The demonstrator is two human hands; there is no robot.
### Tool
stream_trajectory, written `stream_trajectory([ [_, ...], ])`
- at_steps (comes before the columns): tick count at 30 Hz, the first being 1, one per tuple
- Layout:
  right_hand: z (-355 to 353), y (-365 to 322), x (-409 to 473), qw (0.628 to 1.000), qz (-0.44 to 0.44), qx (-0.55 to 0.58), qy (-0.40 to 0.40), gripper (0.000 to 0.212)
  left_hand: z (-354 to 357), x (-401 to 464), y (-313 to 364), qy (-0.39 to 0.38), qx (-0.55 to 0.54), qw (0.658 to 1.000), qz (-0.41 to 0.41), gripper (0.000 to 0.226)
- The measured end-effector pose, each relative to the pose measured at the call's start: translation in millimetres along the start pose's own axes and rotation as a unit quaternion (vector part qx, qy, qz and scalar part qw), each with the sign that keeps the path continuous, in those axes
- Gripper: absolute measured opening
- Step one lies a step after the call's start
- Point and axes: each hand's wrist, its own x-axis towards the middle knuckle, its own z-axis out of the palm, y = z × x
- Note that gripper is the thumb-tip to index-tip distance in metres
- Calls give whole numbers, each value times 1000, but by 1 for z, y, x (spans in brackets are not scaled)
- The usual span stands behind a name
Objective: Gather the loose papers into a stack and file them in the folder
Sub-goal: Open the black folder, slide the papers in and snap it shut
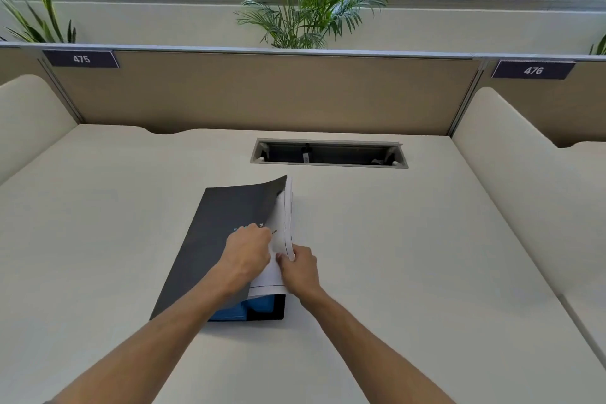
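A dark grey folder [210,239] lies in the middle of the desk, its front cover lifted along the right edge. A stack of white papers [280,226] sits inside it, their right edges raised and bent upward. My left hand [249,256] grips the cover's edge with curled fingers, holding it partly up. My right hand [300,267] pinches the near right edge of the papers. A blue inner pocket [259,305] of the folder shows at the near end, below the papers.
The cream desk [393,256] has a cable tray opening [328,154] just behind the folder. A beige partition [262,92] with labels 475 and 476 closes the back. Rounded dividers [511,180] stand at both sides. Plants stand beyond the partition.
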Motion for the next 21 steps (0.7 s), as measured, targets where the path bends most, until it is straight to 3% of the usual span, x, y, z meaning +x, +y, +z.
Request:
stream_trajectory([
  [8,21,-4,1,999,-15,-24,-18,23,-7,-1,20,-3,-52,999,0,17],
  [15,32,5,4,999,6,-41,-22,34,-1,-5,30,-7,-31,999,5,23],
  [21,43,18,11,987,1,-150,-57,7,7,-3,36,-26,-22,999,6,24],
])
